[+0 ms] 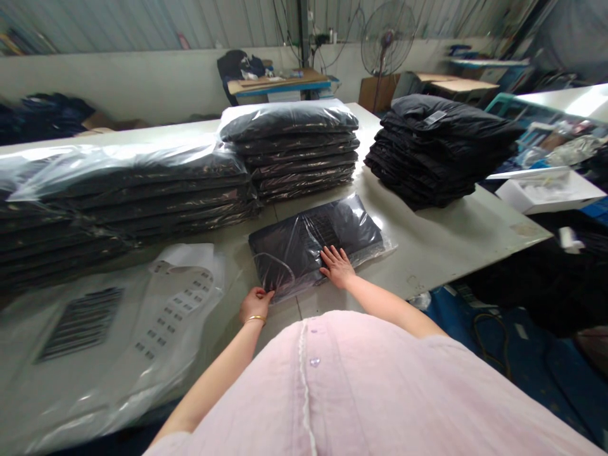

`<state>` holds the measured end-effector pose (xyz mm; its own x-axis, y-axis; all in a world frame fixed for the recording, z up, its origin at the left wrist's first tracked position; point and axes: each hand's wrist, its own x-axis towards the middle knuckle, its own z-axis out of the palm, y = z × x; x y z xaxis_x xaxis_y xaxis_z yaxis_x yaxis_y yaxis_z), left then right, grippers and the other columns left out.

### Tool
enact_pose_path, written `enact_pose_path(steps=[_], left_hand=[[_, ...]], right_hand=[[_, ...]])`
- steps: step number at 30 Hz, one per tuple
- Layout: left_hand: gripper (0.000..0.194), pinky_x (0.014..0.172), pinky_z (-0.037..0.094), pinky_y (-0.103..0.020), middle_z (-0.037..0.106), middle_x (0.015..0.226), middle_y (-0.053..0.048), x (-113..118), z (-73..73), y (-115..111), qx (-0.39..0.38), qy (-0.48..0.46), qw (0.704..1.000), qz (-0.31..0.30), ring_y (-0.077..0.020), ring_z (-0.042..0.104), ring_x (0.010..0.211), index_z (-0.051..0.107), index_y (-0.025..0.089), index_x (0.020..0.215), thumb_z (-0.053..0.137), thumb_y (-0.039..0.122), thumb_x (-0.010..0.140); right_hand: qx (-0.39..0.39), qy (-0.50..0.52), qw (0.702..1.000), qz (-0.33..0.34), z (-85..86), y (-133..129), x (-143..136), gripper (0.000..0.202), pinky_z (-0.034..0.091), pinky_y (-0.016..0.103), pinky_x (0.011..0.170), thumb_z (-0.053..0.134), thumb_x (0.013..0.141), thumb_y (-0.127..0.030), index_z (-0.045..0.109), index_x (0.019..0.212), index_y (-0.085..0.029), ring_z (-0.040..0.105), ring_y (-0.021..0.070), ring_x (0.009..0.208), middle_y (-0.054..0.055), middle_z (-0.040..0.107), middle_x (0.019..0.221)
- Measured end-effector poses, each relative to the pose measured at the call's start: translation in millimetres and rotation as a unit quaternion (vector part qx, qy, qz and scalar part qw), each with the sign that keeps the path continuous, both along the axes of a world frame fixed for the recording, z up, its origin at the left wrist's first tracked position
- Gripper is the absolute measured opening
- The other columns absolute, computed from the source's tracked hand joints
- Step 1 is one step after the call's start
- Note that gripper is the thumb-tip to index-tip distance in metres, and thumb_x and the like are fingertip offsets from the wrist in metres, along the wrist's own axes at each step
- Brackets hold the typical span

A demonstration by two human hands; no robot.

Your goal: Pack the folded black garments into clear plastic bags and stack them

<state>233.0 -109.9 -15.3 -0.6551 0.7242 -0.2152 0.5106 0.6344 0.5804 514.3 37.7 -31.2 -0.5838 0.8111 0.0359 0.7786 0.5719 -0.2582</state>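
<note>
A dark folded garment in a clear plastic bag lies flat on the pale table in front of me. My left hand, with a gold bangle at the wrist, pinches the bag's near left corner between thumb and fingers. Spread over the bag's near edge, right of its middle, is my right hand, its fingers apart and resting on the plastic. Dark printing shows on the bag near the right fingertips.
Stacks of bagged dark garments stand behind and to the left. Unbagged black garments are piled at the back right. Empty plastic bags and a sticker sheet lie at the left. A white box sits right.
</note>
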Motion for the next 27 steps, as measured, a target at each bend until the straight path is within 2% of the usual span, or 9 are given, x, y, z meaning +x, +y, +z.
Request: enact_pose_path(steps=[4,8,10,12,15,18,21,25,27], left_hand=[[0.045,0.08,0.047,-0.034,0.068,0.106,-0.009,4.9,10.8,-2.2,0.079,0.109,0.99,-0.038,-0.025,0.064,0.095,0.061,0.021,0.109,0.072,0.039,0.069],[0.043,0.099,0.041,-0.038,0.06,0.128,-0.012,17.2,22.9,7.5,0.149,0.162,0.956,-0.195,-0.0276,0.055,0.118,0.06,0.022,0.124,0.06,0.031,0.082],[0.044,0.097,0.042,-0.036,0.056,0.136,-0.009,26.1,27.6,18.1,0.144,0.147,0.936,-0.286,-0.0266,0.057,0.117,0.057,0.026,0.13,0.055,0.03,0.086],[0.047,0.093,0.044,-0.035,0.054,0.139,-0.008,33.3,30.7,30.1,0.105,0.133,0.921,-0.351,-0.0253,0.06,0.11,0.056,0.03,0.133,0.055,0.029,0.086],[0.033,0.089,0.045,-0.032,0.065,0.121,-0.007,32.5,32.7,44.9,0.041,0.138,0.909,-0.391,-0.0235,0.063,0.1,0.069,0.03,0.116,0.055,0.033,0.086],[0.028,0.083,0.046,-0.03,0.069,0.099,-0.007,12.4,34.4,50.2,0.034,0.169,0.913,-0.369,-0.0222,0.064,0.092,0.076,0.027,0.093,0.05,0.038,0.088],[0.03,0.076,0.047,-0.029,0.069,0.1,-0.009,-24.6,38.6,45.0,0.021,0.226,0.927,-0.297,-0.0229,0.065,0.089,0.075,0.024,0.091,0.047,0.036,0.089],[0.032,0.074,0.049,-0.035,0.068,0.106,-0.015,-86.4,49.1,27.1,-0.09,0.282,0.939,-0.175,-0.027,0.065,0.09,0.073,0.018,0.093,0.043,0.028,0.089],[0.028,0.074,0.05,-0.04,0.068,0.108,-0.017,-115.5,54.1,16.1,-0.165,0.276,0.94,-0.116,-0.0294,0.066,0.09,0.072,0.017,0.094,0.047,0.025,0.086]], right_hand=[[0.059,0.028,0.997,0.049,8.6,-11.9,5.6,0.057,0.007,0.048,0.12,0.039,0.098,-0.037,0.028,0.152,-0.022,0.001,0.0225,0.149,0.005,0.012,0.161],[0.072,0.028,0.976,0.203,13.2,-27.0,3.5,0.054,0.01,0.044,0.121,0.043,0.098,-0.037,0.032,0.15,-0.029,0.006,0.0204,0.148,0.001,0.017,0.16],[0.07,0.021,0.969,0.238,11.7,-31.5,-1.2,0.054,0.01,0.045,0.121,0.046,0.097,-0.039,0.033,0.149,-0.031,0.008,0.0211,0.148,0.001,0.018,0.16],[0.065,0.016,0.969,0.239,8.4,-33.2,-6.0,0.056,0.011,0.046,0.12,0.048,0.096,-0.041,0.033,0.149,-0.031,0.01,0.0223,0.148,0.002,0.019,0.159],[0.053,0.009,0.971,0.232,3.8,-32.0,-9.9,0.058,0.013,0.047,0.12,0.05,0.095,-0.043,0.033,0.149,-0.03,0.014,0.0228,0.147,0.002,0.021,0.159],[0.042,0.005,0.971,0.233,2.4,-29.6,-10.1,0.058,0.014,0.047,0.119,0.049,0.095,-0.044,0.033,0.149,-0.03,0.016,0.0229,0.147,0.002,0.022,0.158],[0.031,0.001,0.972,0.231,3.3,-28.7,-9.7,0.058,0.013,0.047,0.119,0.048,0.095,-0.045,0.032,0.15,-0.031,0.015,0.0232,0.147,0.003,0.022,0.158],[0.02,-0.001,0.973,0.229,4.6,-29.9,-10.4,0.059,0.012,0.047,0.119,0.047,0.096,-0.045,0.031,0.15,-0.03,0.014,0.0234,0.147,0.003,0.02,0.159],[0.016,0.0,0.973,0.229,5.0,-30.6,-10.8,0.059,0.012,0.047,0.12,0.047,0.096,-0.046,0.03,0.15,-0.03,0.013,0.0235,0.147,0.003,0.019,0.159]])
